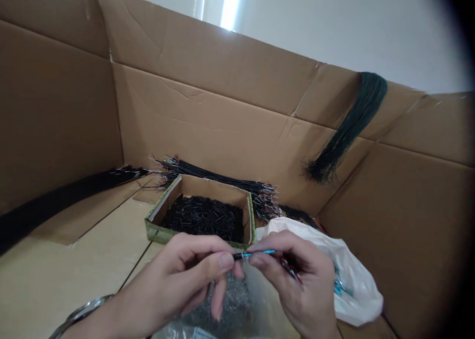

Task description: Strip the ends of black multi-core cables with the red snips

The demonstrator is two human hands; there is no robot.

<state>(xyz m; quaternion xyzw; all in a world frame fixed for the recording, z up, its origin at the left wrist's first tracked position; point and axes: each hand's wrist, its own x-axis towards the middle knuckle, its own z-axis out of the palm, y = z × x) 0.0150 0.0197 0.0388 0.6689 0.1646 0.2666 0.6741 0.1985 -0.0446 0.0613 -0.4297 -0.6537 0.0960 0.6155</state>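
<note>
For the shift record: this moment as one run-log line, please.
Left hand: pinches black piece | Right hand: pinches blue wire | Beyond hands: open box of short black bits | Beside right hand: white bag

We observe soft, moderate light, with glare at the bright strip (230, 7) at top centre. We note a diffuse shadow on the cardboard (208, 106) left of the hanging strands (354, 119); the far-left panel (52, 106) is dimmer. Black vignetting covers the right edge. Fine edges of the wire (267, 252) appear slightly blurred.

Both hands (185, 274) (302, 274) hold a cable (238, 256) (blue wire (267, 252) exposed).
</note>
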